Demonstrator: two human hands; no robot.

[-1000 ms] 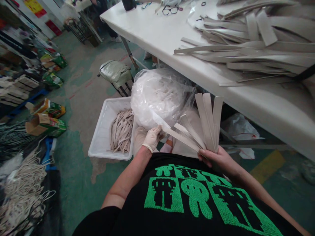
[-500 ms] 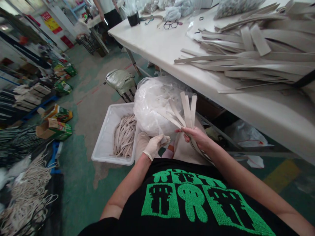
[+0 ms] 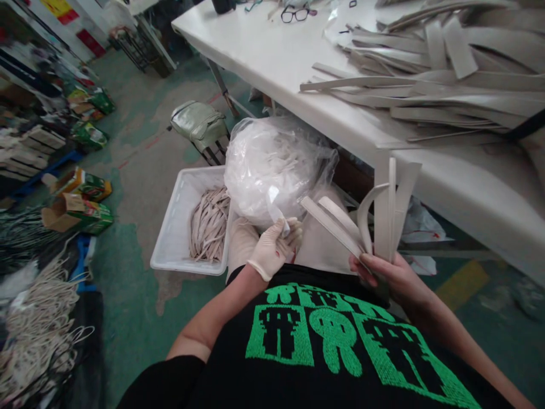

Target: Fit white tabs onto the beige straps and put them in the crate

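Observation:
My right hand (image 3: 390,278) is bare and grips a fanned bundle of pale beige strips (image 3: 385,218) by their lower ends, some curving. My left hand (image 3: 275,248) wears a white glove, and its fingers curl on a small white strip end (image 3: 276,209). That hand rests next to a clear plastic bag (image 3: 272,170) stuffed with pale strips. The bag's lower part sits just above the hand, and my black shirt with a green print lies below both hands.
A white plastic crate (image 3: 174,221) of tangled strips (image 3: 209,224) stands on the floor at left. Above right, a white table edge (image 3: 323,116) carries a large pile of strips (image 3: 434,85) and glasses (image 3: 295,15). Cardboard boxes (image 3: 76,213) and coiled cords (image 3: 34,341) lie at lower left.
My right hand has swung left and back right, and its strips now stand more upright. My left hand has risen slightly toward the bag.

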